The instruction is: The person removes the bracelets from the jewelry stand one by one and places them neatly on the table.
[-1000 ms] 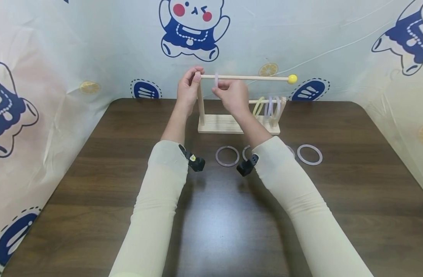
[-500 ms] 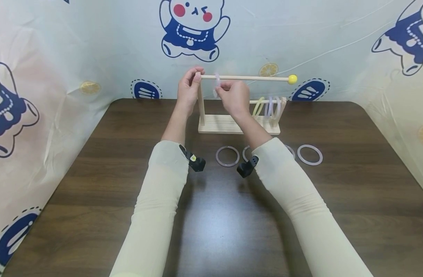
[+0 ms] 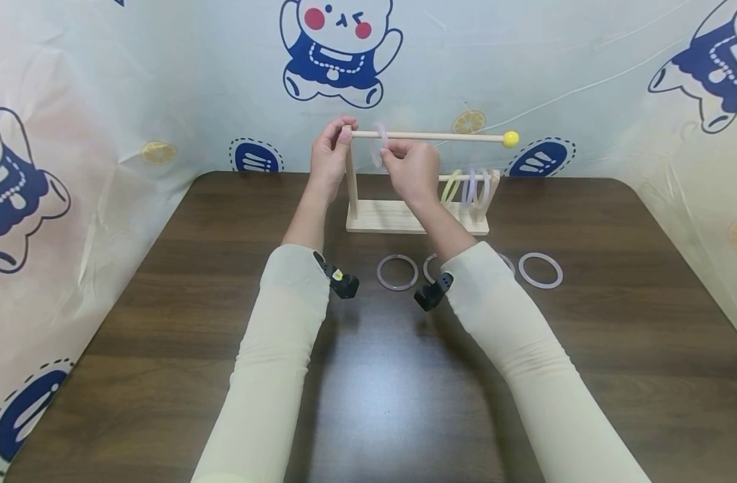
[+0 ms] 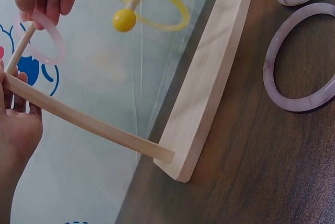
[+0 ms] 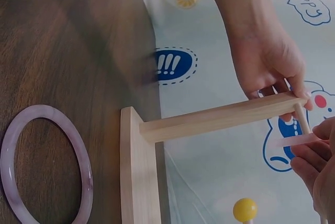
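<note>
My left hand (image 3: pixel 330 153) grips the top of the left upright (image 4: pixel 86 113) of a wooden bangle stand (image 3: pixel 383 216). A wooden rod (image 3: pixel 446 137) runs rightward from that upright to a yellow ball (image 3: pixel 511 139) at its end. Around the rod, near the left hand, hangs a pale pink bangle (image 4: pixel 48 40); my right hand (image 3: pixel 415 166) pinches it between thumb and fingers. On the lower rod, yellow bangles (image 3: pixel 451 186) and pale lilac bangles (image 3: pixel 469 188) hang at the right, partly behind the right hand in the head view.
On the dark wooden table (image 3: pixel 181 322), in front of the stand, lie several mottled lilac bangles, one at the left (image 3: pixel 397 272) and one at the right (image 3: pixel 540 270). The right forearm (image 3: pixel 495 315) covers others between them. A patterned cloth (image 3: pixel 193 80) hangs behind the table.
The pink bangle has shifted slightly right along the rod and now tilts, with the right hand moving along with it. The left hand keeps its grip on the upright.
</note>
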A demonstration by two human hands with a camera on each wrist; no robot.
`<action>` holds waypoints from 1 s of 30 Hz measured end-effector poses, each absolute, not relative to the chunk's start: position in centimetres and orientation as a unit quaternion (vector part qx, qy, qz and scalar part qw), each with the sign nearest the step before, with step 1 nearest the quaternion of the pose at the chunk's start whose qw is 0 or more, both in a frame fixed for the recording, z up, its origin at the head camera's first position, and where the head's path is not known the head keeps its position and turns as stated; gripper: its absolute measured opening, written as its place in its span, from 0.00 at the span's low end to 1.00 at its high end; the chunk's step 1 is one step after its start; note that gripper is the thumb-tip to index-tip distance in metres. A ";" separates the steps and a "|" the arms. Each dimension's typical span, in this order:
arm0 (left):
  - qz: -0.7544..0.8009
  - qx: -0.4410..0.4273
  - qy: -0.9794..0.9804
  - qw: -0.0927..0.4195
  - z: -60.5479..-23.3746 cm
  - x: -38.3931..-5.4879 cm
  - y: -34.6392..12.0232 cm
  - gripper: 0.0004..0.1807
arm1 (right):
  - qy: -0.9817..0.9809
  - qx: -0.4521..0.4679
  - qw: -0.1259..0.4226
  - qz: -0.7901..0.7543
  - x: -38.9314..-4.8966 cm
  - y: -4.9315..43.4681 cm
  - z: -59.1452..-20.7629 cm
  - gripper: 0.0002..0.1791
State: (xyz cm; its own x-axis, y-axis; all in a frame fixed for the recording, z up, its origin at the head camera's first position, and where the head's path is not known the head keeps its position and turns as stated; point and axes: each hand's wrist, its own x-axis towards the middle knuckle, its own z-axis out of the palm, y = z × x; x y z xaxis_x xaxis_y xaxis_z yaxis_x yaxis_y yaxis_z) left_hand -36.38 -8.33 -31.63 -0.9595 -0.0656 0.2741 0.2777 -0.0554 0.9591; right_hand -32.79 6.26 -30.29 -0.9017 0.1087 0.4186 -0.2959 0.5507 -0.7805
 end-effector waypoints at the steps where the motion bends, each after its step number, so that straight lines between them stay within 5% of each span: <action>1: -0.723 -0.079 -0.675 0.119 -31.6 -36.4 -8.3 0.15 | -0.853 0.055 0.216 0.472 -32.8 6.3 -30.3 0.10; 30: -0.715 -0.073 -0.685 0.117 -31.6 -36.5 -8.4 0.15 | -0.831 0.064 0.283 0.475 -31.7 6.7 -30.5 0.07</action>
